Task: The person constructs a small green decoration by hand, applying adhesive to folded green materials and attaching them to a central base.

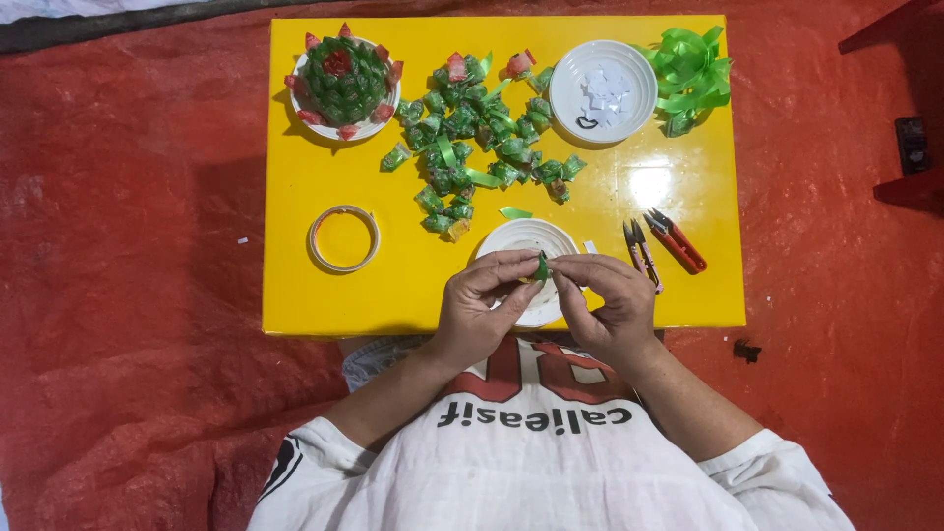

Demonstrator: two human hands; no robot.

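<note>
Both hands, left hand point(482, 300) and right hand point(605, 305), pinch one small green folded piece point(541, 266) together above a white plate point(521, 236) on the yellow bench point(324, 295); red snips point(677, 242) lie beside.

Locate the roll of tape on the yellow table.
In the head view, the tape roll lies flat near the table's front left, left of the left hand.
</note>
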